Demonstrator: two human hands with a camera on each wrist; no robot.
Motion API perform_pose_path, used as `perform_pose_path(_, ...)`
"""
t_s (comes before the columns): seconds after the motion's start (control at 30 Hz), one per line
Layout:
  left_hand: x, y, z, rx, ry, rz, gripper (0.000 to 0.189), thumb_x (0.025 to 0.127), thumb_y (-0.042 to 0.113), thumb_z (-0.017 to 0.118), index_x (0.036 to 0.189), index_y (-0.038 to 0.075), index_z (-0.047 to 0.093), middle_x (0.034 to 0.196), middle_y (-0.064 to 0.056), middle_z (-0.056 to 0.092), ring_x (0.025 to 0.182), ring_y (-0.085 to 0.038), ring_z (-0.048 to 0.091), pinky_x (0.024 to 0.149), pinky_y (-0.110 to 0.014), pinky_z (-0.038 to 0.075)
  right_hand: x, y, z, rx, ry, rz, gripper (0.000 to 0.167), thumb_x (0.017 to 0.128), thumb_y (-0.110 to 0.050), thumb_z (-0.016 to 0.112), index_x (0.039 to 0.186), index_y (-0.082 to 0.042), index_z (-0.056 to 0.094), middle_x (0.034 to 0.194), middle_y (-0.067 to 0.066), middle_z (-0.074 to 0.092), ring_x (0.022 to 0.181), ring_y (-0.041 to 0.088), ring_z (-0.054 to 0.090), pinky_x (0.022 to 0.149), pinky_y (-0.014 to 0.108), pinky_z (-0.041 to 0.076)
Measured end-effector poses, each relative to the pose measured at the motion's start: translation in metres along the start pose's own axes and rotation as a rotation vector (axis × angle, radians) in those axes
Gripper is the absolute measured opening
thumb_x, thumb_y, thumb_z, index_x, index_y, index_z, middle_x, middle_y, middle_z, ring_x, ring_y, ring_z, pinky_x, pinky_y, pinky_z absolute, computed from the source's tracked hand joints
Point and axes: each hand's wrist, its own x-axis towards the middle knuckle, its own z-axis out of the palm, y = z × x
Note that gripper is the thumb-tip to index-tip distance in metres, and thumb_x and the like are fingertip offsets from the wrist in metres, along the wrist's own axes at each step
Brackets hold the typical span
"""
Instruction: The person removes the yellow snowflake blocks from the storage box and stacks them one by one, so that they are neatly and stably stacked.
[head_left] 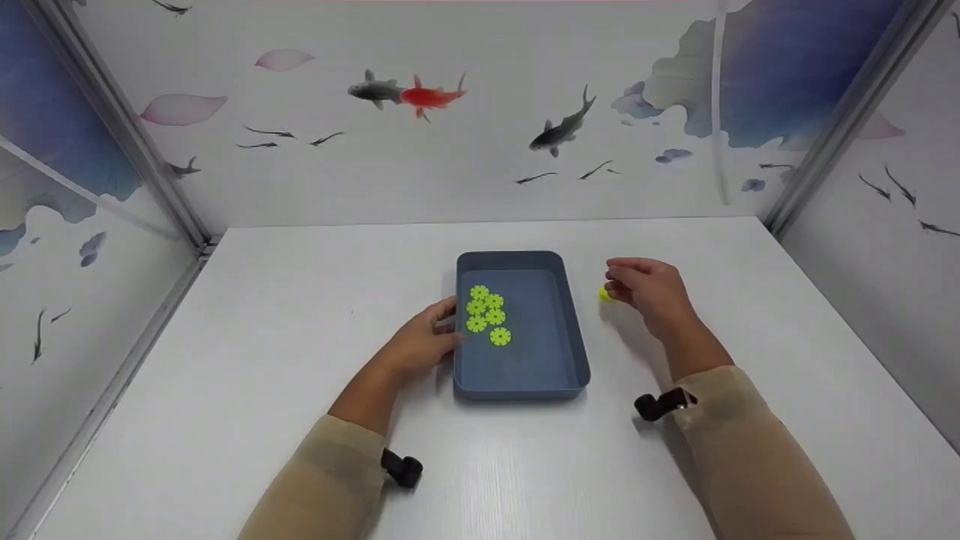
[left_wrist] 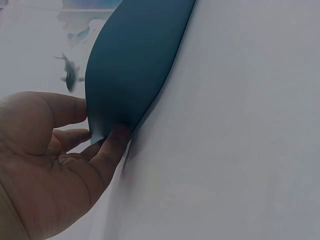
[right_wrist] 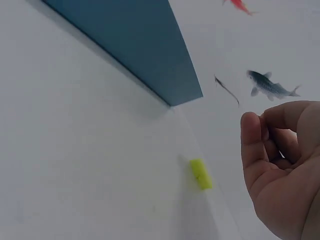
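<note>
A grey-blue tray (head_left: 517,379) lies on the white table. Several yellow-green notched discs (head_left: 478,307) are spread over its left half, one a little apart from the others. At the tray's left side is my left hand (head_left: 424,341), its thumb at the rim and its fingers against the outer wall (left_wrist: 130,60). To the right of the tray, above the table, my right hand (head_left: 651,292) has thumb and fingertips drawn together, with nothing visible between them. Just below those fingertips a short yellow-green cylinder (right_wrist: 201,174) rests on the table, partly covered by the hand in the head view.
A printed back wall (head_left: 480,172) with fish stands behind the table, and side walls (head_left: 885,247) close off left and right. White tabletop (head_left: 262,300) extends on both sides of the tray. Each wrist carries a small black camera (head_left: 405,471).
</note>
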Motion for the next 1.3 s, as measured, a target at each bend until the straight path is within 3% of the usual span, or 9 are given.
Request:
perform_pose_path(0.17,0.000,0.000,0.000,-0.007,-0.006,0.003,0.073,0.107,0.015,0.064,0.171,0.020,0.031,0.177,-0.004,0.034,0.159,-0.030,0.043,0.124,-0.047,0.048,-0.012,-0.017,0.020,0.024,-0.068,-0.069,0.031,0.106,-0.026,0.069,0.129,-0.005,0.072,0.104,-0.001,0.073,0.091,0.012,0.071,0.086,0.022,0.065)
perform_pose_path(0.53,-0.001,0.000,0.000,-0.002,0.001,0.001,0.071,0.107,0.015,0.063,0.170,0.021,0.032,0.176,-0.003,0.035,0.159,-0.029,0.043,0.124,-0.046,0.048,-0.024,-0.045,0.071,0.110,-0.161,-0.209,0.022,0.103,-0.021,0.073,0.119,-0.007,0.078,0.096,0.003,0.074,0.083,0.014,0.067,0.077,0.025,0.064)
perform_pose_path(0.87,-0.002,0.000,-0.001,-0.003,-0.001,0.004,0.072,0.107,0.016,0.064,0.170,0.021,0.031,0.176,-0.003,0.035,0.159,-0.029,0.044,0.125,-0.046,0.047,-0.004,-0.056,0.109,0.087,-0.231,-0.164,0.022,0.104,-0.023,0.072,0.120,-0.008,0.078,0.096,0.004,0.071,0.088,0.019,0.068,0.080,0.027,0.064)
perform_pose_path(1.13,-0.003,0.002,-0.002,0.011,-0.002,-0.002,0.071,0.106,0.016,0.064,0.170,0.021,0.032,0.176,-0.003,0.036,0.158,-0.029,0.044,0.126,-0.045,0.046,0.021,-0.052,0.132,-0.110,-0.271,-0.098,0.029,0.104,-0.029,0.072,0.125,-0.010,0.077,0.116,0.016,0.071,0.092,0.022,0.067,0.084,0.029,0.064)
perform_pose_path(1.3,-0.004,0.002,-0.002,0.014,-0.007,-0.004,0.071,0.106,0.017,0.064,0.170,0.023,0.032,0.175,-0.002,0.037,0.158,-0.028,0.045,0.126,-0.045,0.046,0.032,-0.047,0.139,-0.230,-0.332,-0.018,0.038,0.103,-0.033,0.073,0.135,-0.013,0.073,0.134,0.014,0.070,0.116,0.031,0.069,0.096,0.036,0.063)
